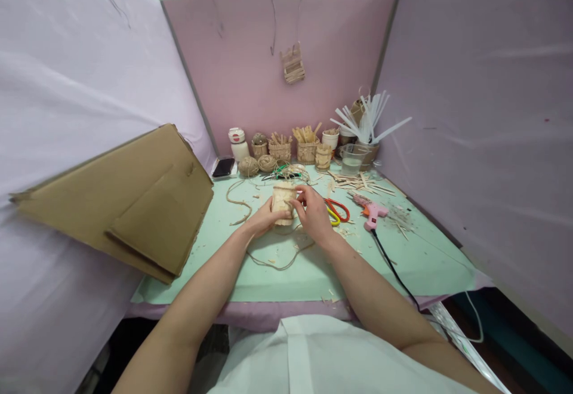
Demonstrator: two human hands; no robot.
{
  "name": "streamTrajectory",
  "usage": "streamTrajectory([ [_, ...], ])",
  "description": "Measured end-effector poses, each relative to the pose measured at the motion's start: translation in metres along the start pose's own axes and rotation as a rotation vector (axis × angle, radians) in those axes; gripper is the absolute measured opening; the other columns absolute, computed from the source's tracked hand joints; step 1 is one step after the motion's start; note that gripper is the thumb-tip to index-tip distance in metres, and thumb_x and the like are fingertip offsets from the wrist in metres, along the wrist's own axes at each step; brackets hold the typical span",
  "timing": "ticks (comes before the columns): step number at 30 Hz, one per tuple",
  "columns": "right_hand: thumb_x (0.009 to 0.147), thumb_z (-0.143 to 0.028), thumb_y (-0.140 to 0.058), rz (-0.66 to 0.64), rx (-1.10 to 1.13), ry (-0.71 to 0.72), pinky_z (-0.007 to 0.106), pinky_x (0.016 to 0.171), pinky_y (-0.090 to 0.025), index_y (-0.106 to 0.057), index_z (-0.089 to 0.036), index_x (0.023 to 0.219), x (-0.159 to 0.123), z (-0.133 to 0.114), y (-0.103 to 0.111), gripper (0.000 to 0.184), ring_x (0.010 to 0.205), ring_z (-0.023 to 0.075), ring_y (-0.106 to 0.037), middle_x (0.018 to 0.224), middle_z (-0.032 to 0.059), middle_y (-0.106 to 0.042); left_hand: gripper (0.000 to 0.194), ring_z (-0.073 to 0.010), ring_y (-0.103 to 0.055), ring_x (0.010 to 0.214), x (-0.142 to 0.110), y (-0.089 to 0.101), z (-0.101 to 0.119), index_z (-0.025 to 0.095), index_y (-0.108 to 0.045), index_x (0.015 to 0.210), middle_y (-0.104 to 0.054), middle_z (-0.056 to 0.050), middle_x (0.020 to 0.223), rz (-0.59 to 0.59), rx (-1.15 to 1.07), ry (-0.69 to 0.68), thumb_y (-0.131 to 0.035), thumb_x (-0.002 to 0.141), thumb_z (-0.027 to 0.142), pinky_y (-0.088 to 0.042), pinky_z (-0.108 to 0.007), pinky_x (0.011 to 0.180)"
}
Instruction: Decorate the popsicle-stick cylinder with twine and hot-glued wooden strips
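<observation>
A small cup-shaped holder made of wooden sticks [283, 199] stands on the green table [403, 262] in front of me. My left hand [264, 218] is wrapped round its left side. My right hand [312, 212] touches its right side with the fingertips pinched at the wall, apparently on a strand of jute twine [280, 262] that loops over the table below my hands. Red and yellow scissors [335, 210] lie just right of my right hand.
A pink glue gun [370, 210] with a black cord lies to the right. Loose wooden sticks [362, 184], twine balls [257, 165], several stick holders, a white jar [238, 142], a phone [223, 167] and a plastic cup [353, 158] line the back. Cardboard sheets [129, 200] lean at the left.
</observation>
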State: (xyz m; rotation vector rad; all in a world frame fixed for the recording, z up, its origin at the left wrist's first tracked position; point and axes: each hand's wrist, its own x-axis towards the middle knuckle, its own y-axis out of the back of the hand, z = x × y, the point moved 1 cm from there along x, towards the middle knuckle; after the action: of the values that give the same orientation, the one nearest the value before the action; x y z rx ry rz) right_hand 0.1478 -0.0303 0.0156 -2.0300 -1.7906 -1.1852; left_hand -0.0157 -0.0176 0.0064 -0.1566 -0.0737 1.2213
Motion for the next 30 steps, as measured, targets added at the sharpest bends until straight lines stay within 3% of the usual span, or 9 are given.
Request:
streamTrajectory([
  [13,0.088,-0.034,-0.054,0.025,0.163,-0.183,0.030,0.069,-0.039,-0.055,-0.020,0.113,0.002,0.000,-0.002,0.029,0.063,0.0174,-0.050,0.063,-0.0061,-0.049,0.084,-0.0250,-0.064,0.108,-0.001,-0.002,-0.002,0.018,-0.049,0.137,-0.064,-0.013,0.128,-0.060,0.010,0.032,-0.085,0.062,0.027,-0.049,-0.036,0.091],
  [18,0.088,-0.038,-0.054,0.023,0.182,-0.230,0.029,0.068,-0.039,-0.055,-0.020,0.111,0.003,-0.005,0.000,0.029,0.060,0.0169,-0.050,0.059,-0.0071,-0.050,0.087,-0.0240,-0.066,0.103,-0.001,-0.003,-0.003,0.019,-0.048,0.139,-0.065,-0.013,0.127,-0.069,-0.004,0.039,-0.086,0.061,0.026,-0.051,-0.034,0.087],
  [26,0.097,-0.053,-0.041,0.113,0.242,-0.256,0.027,0.062,-0.038,-0.050,-0.019,0.115,-0.001,-0.013,0.007,0.040,0.057,0.0157,-0.050,0.062,-0.0054,-0.053,0.067,-0.0183,-0.067,0.085,-0.001,0.002,0.000,0.016,-0.059,0.120,-0.071,-0.010,0.105,-0.025,-0.115,0.039,-0.088,0.061,0.030,-0.052,-0.028,0.076],
  [30,0.098,-0.052,-0.039,0.178,0.238,-0.216,0.027,0.065,-0.042,-0.050,-0.019,0.116,-0.004,-0.026,0.026,0.039,0.062,0.0155,-0.055,0.067,-0.0035,-0.057,0.061,-0.0171,-0.067,0.077,-0.001,0.008,0.001,0.016,-0.061,0.110,-0.071,-0.007,0.094,0.046,-0.198,0.064,-0.090,0.058,0.031,-0.054,-0.029,0.072],
])
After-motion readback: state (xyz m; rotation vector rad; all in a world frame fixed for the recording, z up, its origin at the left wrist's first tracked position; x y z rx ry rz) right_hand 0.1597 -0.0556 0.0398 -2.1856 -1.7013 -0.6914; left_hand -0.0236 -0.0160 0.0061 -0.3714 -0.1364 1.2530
